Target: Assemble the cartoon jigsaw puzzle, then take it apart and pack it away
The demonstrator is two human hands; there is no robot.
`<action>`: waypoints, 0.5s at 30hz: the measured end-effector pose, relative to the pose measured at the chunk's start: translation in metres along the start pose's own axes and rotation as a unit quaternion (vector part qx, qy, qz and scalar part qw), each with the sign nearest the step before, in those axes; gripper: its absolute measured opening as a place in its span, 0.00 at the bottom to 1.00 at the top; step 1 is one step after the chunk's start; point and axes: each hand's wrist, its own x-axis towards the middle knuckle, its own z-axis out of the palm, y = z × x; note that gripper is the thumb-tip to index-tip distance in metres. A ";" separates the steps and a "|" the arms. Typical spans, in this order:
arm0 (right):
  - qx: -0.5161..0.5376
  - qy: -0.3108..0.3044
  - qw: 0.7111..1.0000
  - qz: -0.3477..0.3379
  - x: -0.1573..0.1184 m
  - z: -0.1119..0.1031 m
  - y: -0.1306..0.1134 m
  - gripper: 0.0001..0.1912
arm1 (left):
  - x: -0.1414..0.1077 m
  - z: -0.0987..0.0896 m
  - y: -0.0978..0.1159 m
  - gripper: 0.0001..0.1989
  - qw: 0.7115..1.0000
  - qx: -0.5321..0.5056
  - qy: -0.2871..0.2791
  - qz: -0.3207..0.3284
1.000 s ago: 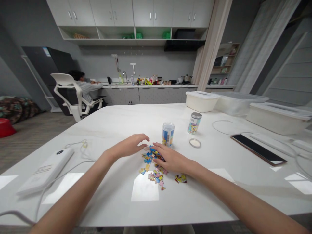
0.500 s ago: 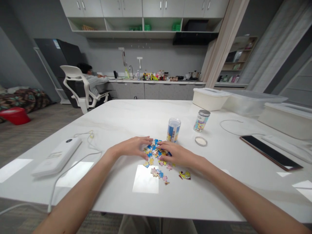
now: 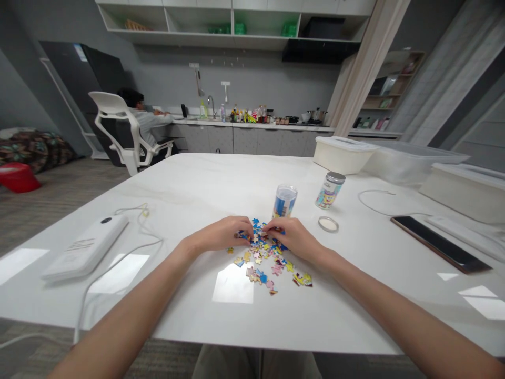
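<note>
A loose heap of jigsaw puzzle pieces [image 3: 258, 247] in blue, yellow and pink lies on the white table between my hands. My left hand [image 3: 232, 231] is curled in at the heap's left side, closed round puzzle pieces, with some showing between thumb and fingers. At the upper right of the heap, my right hand [image 3: 290, 236] has its thumb and fingers pinched together on a puzzle piece, mostly hidden by the fingers. Just behind it stands a clear can with a blue printed wrapper [image 3: 284, 201], its top uncovered. A few joined pieces [image 3: 303, 279] lie nearer the front.
A lidded cartoon can [image 3: 330, 190] and a round lid [image 3: 328, 224] are to the right. Farther right lie a dark phone [image 3: 437, 243] and cable, with storage boxes [image 3: 343, 155] behind. A white power bank [image 3: 89, 247] with a cord rests on the left. Someone sits across the room.
Both hands have closed: their spread fingers are now curled or pinched at the pieces. The heap is spread a little wider toward the front. The camera view has tilted down slightly.
</note>
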 end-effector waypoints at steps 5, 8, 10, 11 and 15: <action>0.011 0.005 0.999 0.036 0.000 -0.003 -0.002 0.15 | -0.001 0.005 0.003 0.07 0.998 -0.036 0.057 -0.009; -0.013 -0.023 1.000 0.004 0.002 -0.009 -0.006 0.16 | -0.002 0.003 0.005 0.08 0.997 -0.011 0.067 -0.026; -0.035 -0.030 0.999 -0.029 0.003 -0.017 -0.008 0.16 | -0.004 -0.002 0.003 0.08 0.996 0.034 0.063 -0.050; -0.047 -0.030 0.998 -0.040 0.003 -0.022 -0.009 0.16 | -0.005 -0.005 0.001 0.08 0.995 0.058 0.053 -0.063; -0.130 -0.078 0.987 -0.050 -0.002 -0.039 -0.011 0.13 | -0.015 -0.017 -0.013 0.12 0.991 0.106 -0.003 -0.078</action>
